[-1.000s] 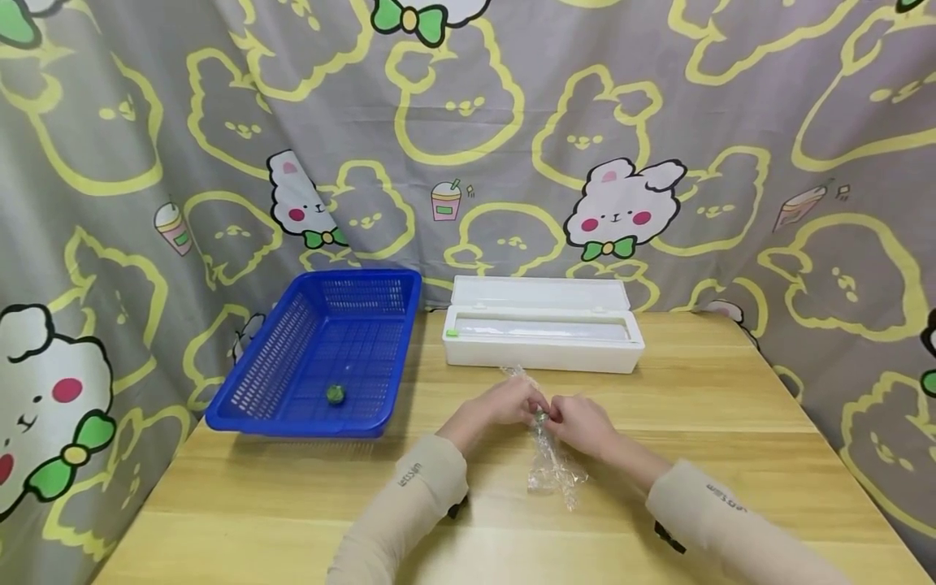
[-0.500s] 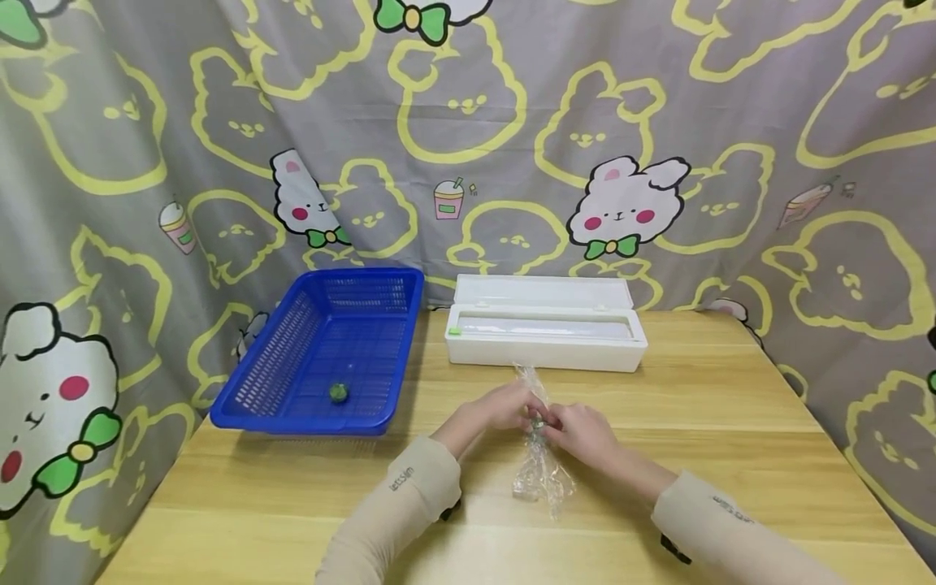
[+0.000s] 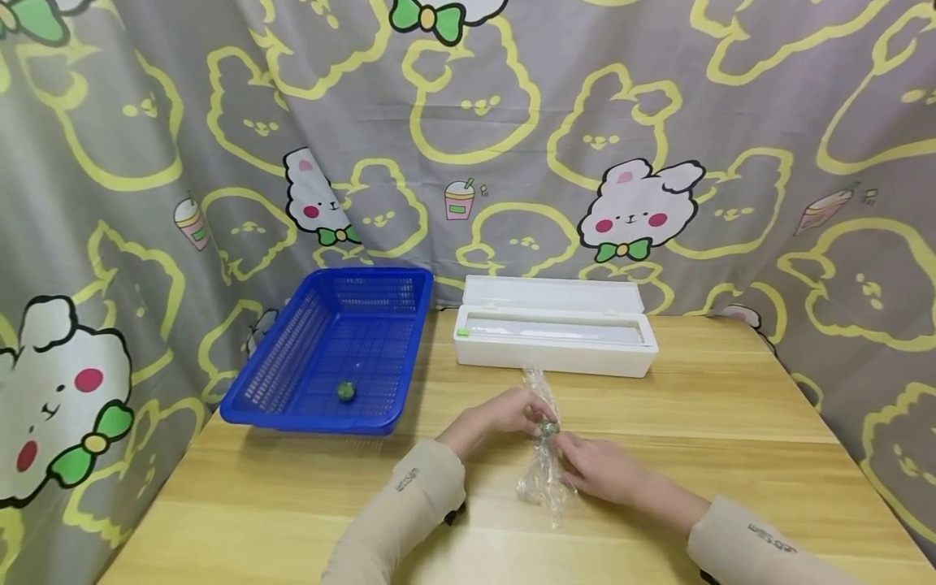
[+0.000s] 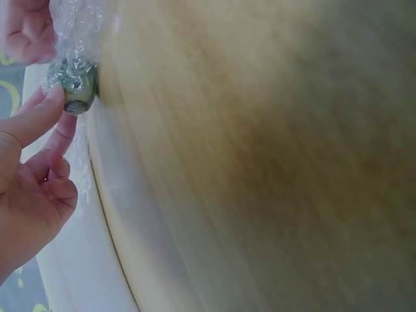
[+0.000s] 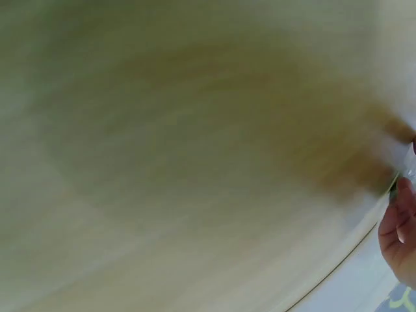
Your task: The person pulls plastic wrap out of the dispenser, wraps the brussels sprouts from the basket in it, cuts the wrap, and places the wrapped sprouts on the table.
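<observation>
A small round green vegetable (image 4: 77, 91) sits inside a length of crinkled clear cling film (image 3: 541, 479). My left hand (image 3: 515, 410) pinches the wrapped vegetable between thumb and fingertips, its other fingers loosely curled, and a brownish stem end shows in the left wrist view. My right hand (image 3: 603, 471) is at the near side of the vegetable, its curled fingertips at the gathered film. Film spreads out toward me below the hands, and another tail points toward the white box. In the right wrist view, only fingers show at the right edge.
A blue plastic basket (image 3: 420, 325) stands at the left with one small green vegetable (image 3: 346, 392) in it. Behind the hands is a white cling film dispenser box (image 3: 556, 357), its lid up. A patterned curtain (image 3: 497, 73) hangs behind the wooden table (image 3: 731, 406).
The right hand has shifted right and toward me, apart from the left hand. The wrapped green vegetable shows more plainly now between the left fingertips. The basket and box stay in place.
</observation>
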`<state>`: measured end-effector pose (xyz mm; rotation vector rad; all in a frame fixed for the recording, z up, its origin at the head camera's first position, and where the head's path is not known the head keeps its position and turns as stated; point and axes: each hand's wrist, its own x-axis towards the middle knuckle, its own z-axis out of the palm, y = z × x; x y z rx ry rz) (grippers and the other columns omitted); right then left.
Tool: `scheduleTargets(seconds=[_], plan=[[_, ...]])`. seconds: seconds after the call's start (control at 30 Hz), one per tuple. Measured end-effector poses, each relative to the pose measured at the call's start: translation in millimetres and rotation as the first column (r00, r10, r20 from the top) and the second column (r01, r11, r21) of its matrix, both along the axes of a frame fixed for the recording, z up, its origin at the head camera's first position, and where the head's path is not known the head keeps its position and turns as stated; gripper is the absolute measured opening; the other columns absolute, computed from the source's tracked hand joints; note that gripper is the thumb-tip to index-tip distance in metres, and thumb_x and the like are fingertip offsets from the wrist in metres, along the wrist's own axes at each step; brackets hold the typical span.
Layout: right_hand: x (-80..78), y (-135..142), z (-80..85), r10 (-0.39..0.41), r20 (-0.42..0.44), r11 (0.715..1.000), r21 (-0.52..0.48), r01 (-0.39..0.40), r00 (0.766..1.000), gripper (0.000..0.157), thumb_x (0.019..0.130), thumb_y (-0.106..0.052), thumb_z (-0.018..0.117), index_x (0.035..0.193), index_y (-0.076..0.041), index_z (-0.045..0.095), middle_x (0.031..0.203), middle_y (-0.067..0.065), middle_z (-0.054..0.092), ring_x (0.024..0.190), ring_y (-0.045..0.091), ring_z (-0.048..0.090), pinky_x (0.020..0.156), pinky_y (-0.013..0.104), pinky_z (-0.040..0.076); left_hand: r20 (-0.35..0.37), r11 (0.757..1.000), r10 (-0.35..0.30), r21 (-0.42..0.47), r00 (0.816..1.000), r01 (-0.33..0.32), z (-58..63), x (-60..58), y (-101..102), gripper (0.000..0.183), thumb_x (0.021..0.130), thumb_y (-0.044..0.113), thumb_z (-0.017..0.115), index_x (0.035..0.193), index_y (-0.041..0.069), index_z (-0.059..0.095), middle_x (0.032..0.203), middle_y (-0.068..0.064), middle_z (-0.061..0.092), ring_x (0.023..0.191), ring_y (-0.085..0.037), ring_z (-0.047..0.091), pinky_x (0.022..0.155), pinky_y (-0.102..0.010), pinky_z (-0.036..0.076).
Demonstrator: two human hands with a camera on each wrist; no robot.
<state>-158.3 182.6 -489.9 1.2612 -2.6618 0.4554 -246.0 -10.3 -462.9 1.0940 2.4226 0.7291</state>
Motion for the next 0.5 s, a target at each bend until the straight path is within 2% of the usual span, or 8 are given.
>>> scheduleTargets(seconds=[0.13, 0.17, 0.27, 0.37, 0.5], plan=[[-0.6, -9.5, 2.7, 0.012, -0.091, 0.999, 0.041, -0.008, 0.996, 0.051, 0.075, -0.022, 0.070, 0.120, -0.006, 0.049, 0.086, 0.001, 0.060, 0.051, 0.002, 0.042, 0.046, 0.016, 0.038, 0.005, 1.000, -0.004, 0.001, 1.000, 0.004, -0.5, -2.2, 2.0, 0.031, 0.076, 0.004, 0.070, 0.105, 0.015, 0.068, 0.099, 0.004, 0.066, 0.089, -0.005, 0.055, 0.084, -0.018, 0.041], [-1.3, -11.9, 3.1, 0.027, -0.121, 0.999, 0.047, -0.021, 0.992, 0.049, 0.075, -0.020, 0.070, 0.118, -0.007, 0.052, 0.087, 0.001, 0.060, 0.051, 0.002, 0.044, 0.047, 0.017, 0.040, 0.013, 1.000, -0.001, 0.000, 1.000, 0.001, -0.4, -2.3, 2.2, 0.032, 0.076, 0.004, 0.070, 0.106, 0.015, 0.067, 0.099, 0.004, 0.066, 0.089, -0.004, 0.055, 0.084, -0.018, 0.041], [-4.3, -18.4, 2.4, 0.081, -0.203, 0.997, 0.036, -0.075, 0.976, 0.029, 0.074, -0.014, 0.069, 0.102, -0.013, 0.061, 0.084, -0.004, 0.060, 0.052, 0.002, 0.044, 0.049, 0.017, 0.041, 0.016, 1.000, 0.001, -0.002, 1.000, -0.001, -1.0, -2.9, 2.0, 0.032, 0.076, 0.002, 0.070, 0.106, 0.014, 0.067, 0.098, 0.004, 0.066, 0.087, -0.003, 0.054, 0.081, -0.016, 0.041], [-7.6, -22.1, 0.1, 0.123, -0.247, 0.991, -0.024, -0.133, 0.961, 0.014, 0.076, -0.011, 0.065, 0.089, -0.015, 0.063, 0.080, -0.006, 0.058, 0.055, 0.002, 0.047, 0.051, 0.016, 0.043, 0.022, 1.000, -0.002, 0.008, 1.000, 0.002, -1.2, -3.2, 1.1, 0.032, 0.075, 0.001, 0.070, 0.105, 0.012, 0.068, 0.098, 0.003, 0.066, 0.086, -0.005, 0.055, 0.079, -0.015, 0.041], [-12.8, -22.5, -1.8, 0.108, -0.244, 0.974, -0.167, -0.152, 0.964, 0.013, 0.075, -0.012, 0.066, 0.087, -0.012, 0.065, 0.085, 0.000, 0.062, 0.066, 0.010, 0.060, 0.059, 0.021, 0.050, 0.017, 1.000, -0.012, 0.010, 1.000, 0.012, -3.1, -4.5, -0.8, 0.032, 0.075, 0.000, 0.070, 0.105, 0.011, 0.067, 0.097, 0.002, 0.066, 0.086, -0.006, 0.056, 0.079, -0.015, 0.041]])
